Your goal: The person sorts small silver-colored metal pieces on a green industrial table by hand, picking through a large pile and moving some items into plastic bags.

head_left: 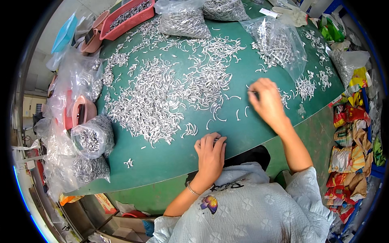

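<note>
Many small curved silver metal pieces (148,99) lie in a broad loose heap on the green tabletop (227,129). My left hand (210,154) rests by the near table edge, its fingers curled over something small and silvery that they mostly hide. To its left is a little cluster of curved pieces (190,129), with a few single ones beyond the fingertips. My right hand (267,101) is over the table to the right of the heap, fingers bent together. A dark bit shows at its fingertips, too small to name. Beside it lies a smaller pile of silver pieces (304,88).
Clear bags of metal parts (184,22) stand along the far edge, near a pink tray (127,18) of more pieces. Another open bag (277,42) lies at the far right. Filled bags (91,139) and pink containers line the left edge. Colourful packets (344,158) fill a rack on the right.
</note>
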`<state>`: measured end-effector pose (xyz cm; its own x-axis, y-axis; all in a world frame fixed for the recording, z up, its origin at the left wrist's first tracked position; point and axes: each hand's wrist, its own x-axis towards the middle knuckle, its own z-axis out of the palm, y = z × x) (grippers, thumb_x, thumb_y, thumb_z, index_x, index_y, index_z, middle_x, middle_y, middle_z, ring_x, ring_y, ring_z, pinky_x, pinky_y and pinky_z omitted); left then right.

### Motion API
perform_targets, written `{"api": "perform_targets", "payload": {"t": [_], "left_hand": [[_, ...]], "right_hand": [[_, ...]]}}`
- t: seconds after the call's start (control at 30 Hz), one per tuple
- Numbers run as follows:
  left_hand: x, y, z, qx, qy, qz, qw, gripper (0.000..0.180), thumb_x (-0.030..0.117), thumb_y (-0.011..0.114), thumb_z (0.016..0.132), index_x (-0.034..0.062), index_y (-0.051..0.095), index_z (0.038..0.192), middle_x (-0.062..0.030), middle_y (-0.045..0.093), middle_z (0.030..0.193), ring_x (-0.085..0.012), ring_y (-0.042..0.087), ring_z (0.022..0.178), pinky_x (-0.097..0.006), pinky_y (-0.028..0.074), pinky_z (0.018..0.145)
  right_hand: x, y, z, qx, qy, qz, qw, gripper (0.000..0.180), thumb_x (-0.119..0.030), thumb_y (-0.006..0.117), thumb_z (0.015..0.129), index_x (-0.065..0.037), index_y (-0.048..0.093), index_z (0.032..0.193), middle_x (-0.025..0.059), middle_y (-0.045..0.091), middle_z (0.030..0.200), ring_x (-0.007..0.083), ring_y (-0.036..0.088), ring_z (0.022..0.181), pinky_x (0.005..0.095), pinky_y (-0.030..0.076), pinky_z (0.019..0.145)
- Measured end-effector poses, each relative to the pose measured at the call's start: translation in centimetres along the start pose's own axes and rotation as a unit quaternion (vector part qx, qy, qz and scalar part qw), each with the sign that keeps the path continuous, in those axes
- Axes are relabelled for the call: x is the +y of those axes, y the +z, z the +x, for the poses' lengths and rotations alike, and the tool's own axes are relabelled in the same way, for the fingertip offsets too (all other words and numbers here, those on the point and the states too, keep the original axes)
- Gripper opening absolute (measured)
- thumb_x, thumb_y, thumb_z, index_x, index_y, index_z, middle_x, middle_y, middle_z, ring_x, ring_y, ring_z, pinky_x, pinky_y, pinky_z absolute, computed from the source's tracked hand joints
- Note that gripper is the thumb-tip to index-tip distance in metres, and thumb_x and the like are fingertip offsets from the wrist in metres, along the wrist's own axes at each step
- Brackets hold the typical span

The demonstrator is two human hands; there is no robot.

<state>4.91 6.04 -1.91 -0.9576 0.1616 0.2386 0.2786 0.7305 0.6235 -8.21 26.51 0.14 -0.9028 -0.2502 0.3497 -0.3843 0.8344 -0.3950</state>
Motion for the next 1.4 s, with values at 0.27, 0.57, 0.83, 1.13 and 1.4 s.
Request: {"api": "perform_targets", "payload": {"t": [0.27,0.57,0.83,1.13,1.4], "left_hand": [[-1.5,-0.7,-1.6,0.0,0.013,-0.033,0.999,0.025,-0.003,0.065,0.081,0.0018,0.064,0.106,-0.0137,0.057,0.112,-0.0353,0.053,0.106,-0.044,0.042,0.091],[-1.4,-2.2,-1.9,0.029,-0.003,-0.007,1.0,0.025,-0.006,0.065,0.081,0.0009,0.065,0.105,-0.0138,0.058,0.109,-0.0348,0.054,0.103,-0.043,0.045,0.088],[-2.4,-1.9,-2.4,0.035,0.005,-0.054,0.998,0.027,-0.007,0.065,0.08,-0.0016,0.063,0.106,-0.0155,0.057,0.109,-0.036,0.054,0.102,-0.043,0.047,0.086],[-1.8,-2.2,-2.5,0.028,-0.024,-0.047,0.998,0.027,-0.004,0.067,0.08,0.0001,0.064,0.107,-0.0143,0.057,0.113,-0.0347,0.054,0.104,-0.043,0.044,0.087],[-1.8,-2.7,-2.6,0.011,-0.002,-0.016,1.0,0.029,-0.002,0.067,0.079,0.0024,0.065,0.107,-0.0135,0.057,0.116,-0.0347,0.052,0.108,-0.043,0.042,0.089]], "right_hand": [[1.0,-3.5,-2.4,-0.014,0.051,-0.099,0.994,0.017,-0.006,0.07,0.077,-0.002,0.063,0.092,0.0129,0.058,0.092,0.0328,0.055,0.092,0.0419,0.043,0.079],[-1.1,4.1,4.3,-0.061,-0.071,0.024,0.995,0.012,-0.007,0.068,0.08,-0.003,0.062,0.09,0.0104,0.057,0.094,0.0297,0.054,0.095,0.0414,0.042,0.08],[-0.1,0.3,0.6,-0.046,-0.007,-0.021,0.999,0.006,-0.008,0.067,0.081,-0.004,0.063,0.079,0.01,0.061,0.081,0.0298,0.056,0.087,0.0423,0.041,0.078],[-0.5,-3.7,-3.6,-0.064,0.029,-0.074,0.995,0.018,-0.002,0.07,0.074,-0.004,0.062,0.09,0.0117,0.057,0.091,0.032,0.055,0.09,0.0415,0.041,0.079],[-2.1,1.7,2.1,-0.086,-0.114,-0.005,0.99,0.006,-0.003,0.065,0.08,-0.004,0.062,0.085,0.0094,0.056,0.096,0.0288,0.053,0.094,0.0388,0.041,0.082]]}}
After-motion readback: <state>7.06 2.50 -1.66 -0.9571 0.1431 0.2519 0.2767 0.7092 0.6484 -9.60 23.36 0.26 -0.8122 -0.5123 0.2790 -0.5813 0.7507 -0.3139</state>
